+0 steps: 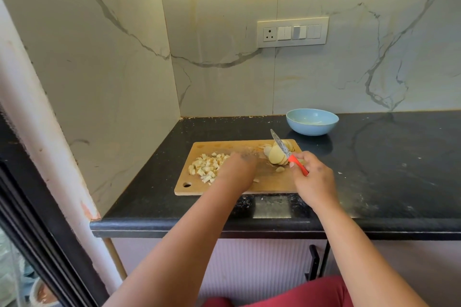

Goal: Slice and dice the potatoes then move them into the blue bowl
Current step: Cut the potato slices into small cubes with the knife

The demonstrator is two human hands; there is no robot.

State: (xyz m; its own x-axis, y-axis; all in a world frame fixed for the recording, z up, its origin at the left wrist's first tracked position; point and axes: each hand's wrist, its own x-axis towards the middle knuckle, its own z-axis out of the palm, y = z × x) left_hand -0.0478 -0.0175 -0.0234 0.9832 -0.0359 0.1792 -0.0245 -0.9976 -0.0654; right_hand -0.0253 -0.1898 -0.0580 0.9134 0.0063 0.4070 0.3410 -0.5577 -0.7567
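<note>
Your black counter point(374, 169) runs along a marble wall point(224, 70) that carries a switch plate point(292, 32). On the counter lies the wooden board point(224, 188), long side toward you, with a hanging hole at its near-left corner. Behind the board's far-right corner, apart from it, stands the blue bowl point(311, 122); nothing shows inside it. Your left hand point(238, 172) lies over the middle of the board, back up, blurred at the fingers; you cannot tell whether it holds anything. Your right hand point(313, 177) grips the red handle of the knife point(287, 152), fingers curled round it, blade pointing away from you and to the left, across the sliced potato point(277, 157). That potato sits at the board's right end, its slices standing together in a row. The diced pieces point(205, 167) form a loose heap on the board's left half, just left of your left hand. A few stray slices point(265, 148) lie beside the potato.
</note>
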